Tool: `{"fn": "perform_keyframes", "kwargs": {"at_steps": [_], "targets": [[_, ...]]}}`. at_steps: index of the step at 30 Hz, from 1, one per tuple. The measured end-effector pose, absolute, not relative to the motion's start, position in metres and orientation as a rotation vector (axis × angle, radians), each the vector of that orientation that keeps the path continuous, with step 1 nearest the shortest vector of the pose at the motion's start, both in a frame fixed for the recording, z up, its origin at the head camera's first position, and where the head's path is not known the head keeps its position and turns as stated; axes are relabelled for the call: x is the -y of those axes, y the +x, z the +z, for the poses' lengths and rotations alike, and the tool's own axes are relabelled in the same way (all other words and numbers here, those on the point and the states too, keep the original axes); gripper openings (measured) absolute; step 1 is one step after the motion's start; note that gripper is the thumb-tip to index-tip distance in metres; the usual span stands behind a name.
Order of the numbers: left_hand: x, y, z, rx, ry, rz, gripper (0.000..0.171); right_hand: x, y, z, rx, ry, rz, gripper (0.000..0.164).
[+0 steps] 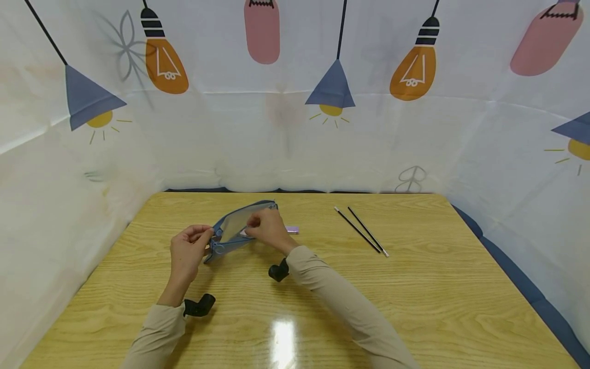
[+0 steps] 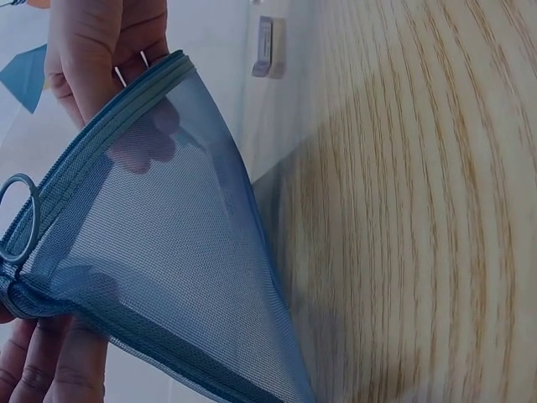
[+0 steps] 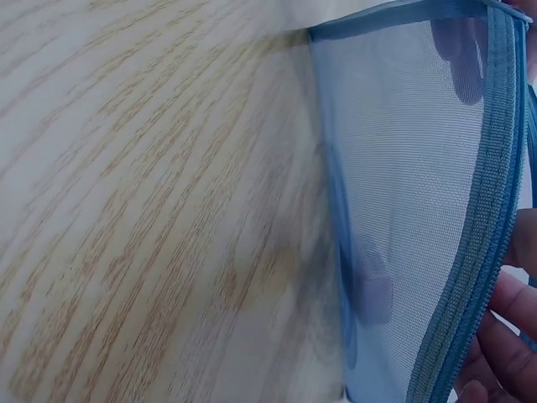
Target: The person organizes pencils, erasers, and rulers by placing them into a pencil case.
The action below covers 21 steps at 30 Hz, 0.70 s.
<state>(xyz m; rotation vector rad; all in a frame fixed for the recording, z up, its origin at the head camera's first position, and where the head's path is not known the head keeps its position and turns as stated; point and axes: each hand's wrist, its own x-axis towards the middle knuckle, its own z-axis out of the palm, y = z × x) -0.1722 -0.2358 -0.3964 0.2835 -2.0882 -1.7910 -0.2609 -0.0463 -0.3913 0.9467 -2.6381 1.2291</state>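
A blue mesh zipper pouch stands unzipped and spread, its mouth upward. My left hand grips it at the left end, thumb and fingers on the zipper edge beside a ring pull. My right hand is over the mouth with curled fingers, and a small white piece shows at its fingertips. Through the mesh in the left wrist view, some right fingertips show. A purplish block is visible through the mesh in the right wrist view.
A small purple-and-white bar lies on the wooden table just right of the pouch. Farther right lie two black pencils with white ends. A curtain printed with lamps hangs behind the table.
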Motion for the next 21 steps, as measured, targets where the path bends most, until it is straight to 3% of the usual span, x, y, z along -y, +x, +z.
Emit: {"fn": "perform_keyframes", "kwargs": {"at_steps": [21], "targets": [[0.2335, -0.1725, -0.3942, 2.081, 0.288, -1.801, 0.026, 0.0366, -0.2583, -0.3876, 2.534, 1.035, 1.326, 0.014]]}}
